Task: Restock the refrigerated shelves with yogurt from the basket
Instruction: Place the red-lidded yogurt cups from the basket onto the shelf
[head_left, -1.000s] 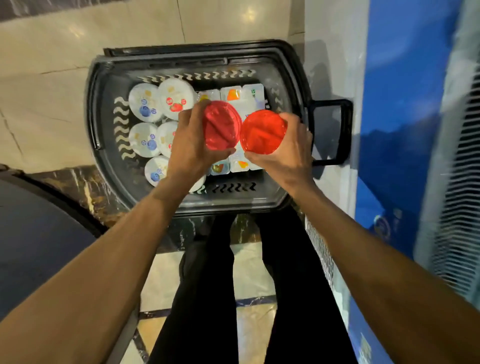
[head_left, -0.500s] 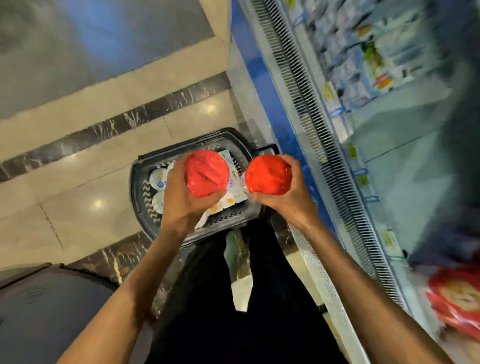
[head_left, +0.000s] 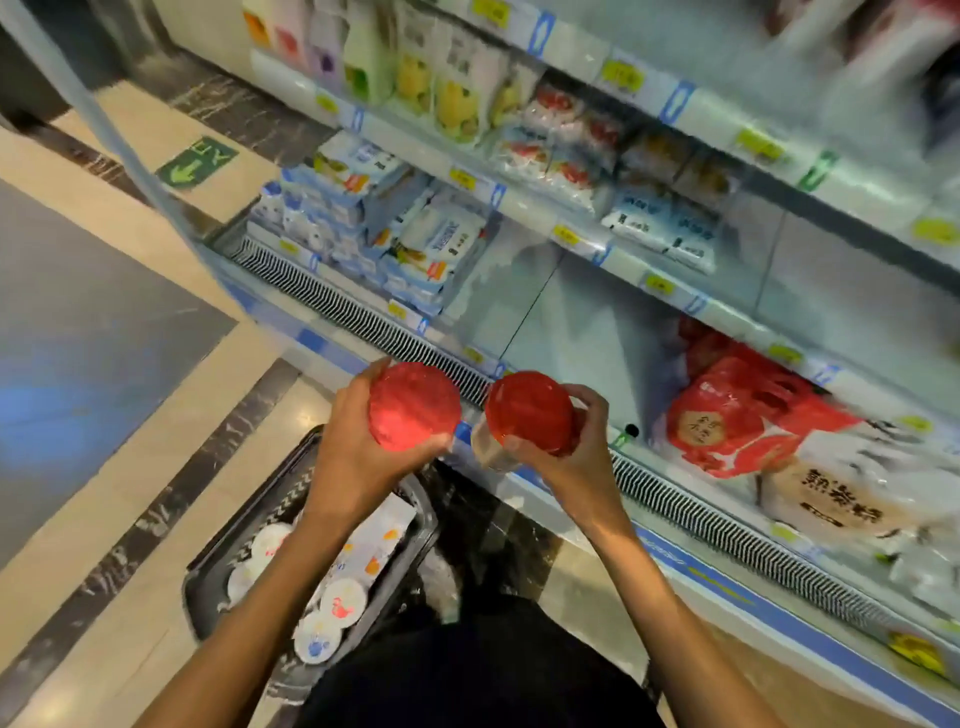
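Your left hand (head_left: 353, 467) grips a round red-lidded yogurt tub (head_left: 414, 406); your right hand (head_left: 582, 462) grips a second red-lidded tub (head_left: 530, 413) just beside it.

Single view examined. The head-worn wide-angle camera looked forward and steeply down from the person's eye level, its frame tilted. It faced the refrigerated shelves (head_left: 582, 322), which ran diagonally from upper left to lower right. The left hand (head_left: 353, 467) and right hand (head_left: 582, 462) sat close to the lens at centre. Their forearms entered from the bottom edge. The basket (head_left: 244, 514) on the floor (head_left: 130, 467) lay farther off at lower left. The upper right corner was blurred.
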